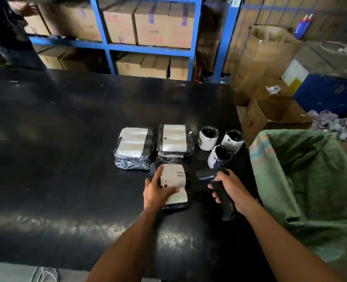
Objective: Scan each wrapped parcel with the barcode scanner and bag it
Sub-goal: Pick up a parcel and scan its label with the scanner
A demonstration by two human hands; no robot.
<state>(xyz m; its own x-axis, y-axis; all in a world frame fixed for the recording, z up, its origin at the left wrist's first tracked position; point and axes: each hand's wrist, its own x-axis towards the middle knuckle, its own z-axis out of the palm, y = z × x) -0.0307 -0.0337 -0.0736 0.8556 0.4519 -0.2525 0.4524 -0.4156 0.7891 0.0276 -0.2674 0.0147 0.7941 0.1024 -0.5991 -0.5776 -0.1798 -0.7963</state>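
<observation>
A flat black parcel [175, 180] with a white barcode label lies on the black table [66, 139]. My left hand [156, 192] rests on its left side, thumb across the label, holding it down. My right hand [229, 190] grips a black barcode scanner [217, 186] just right of the parcel, its head aimed left toward the label. Behind lie two stacks of flat wrapped parcels [135, 148] [175, 140]. Three small cylindrical labelled parcels [208, 137] [232, 140] [219, 156] stand further right. An open green sack [311, 180] hangs at the table's right edge.
Open cardboard boxes [270, 110] sit on the floor beyond the sack, with crumpled wrappers [331, 124] beside them. Blue shelving [148, 47] full of cartons stands behind the table. Another person [9, 27] stands at the far left by the shelves.
</observation>
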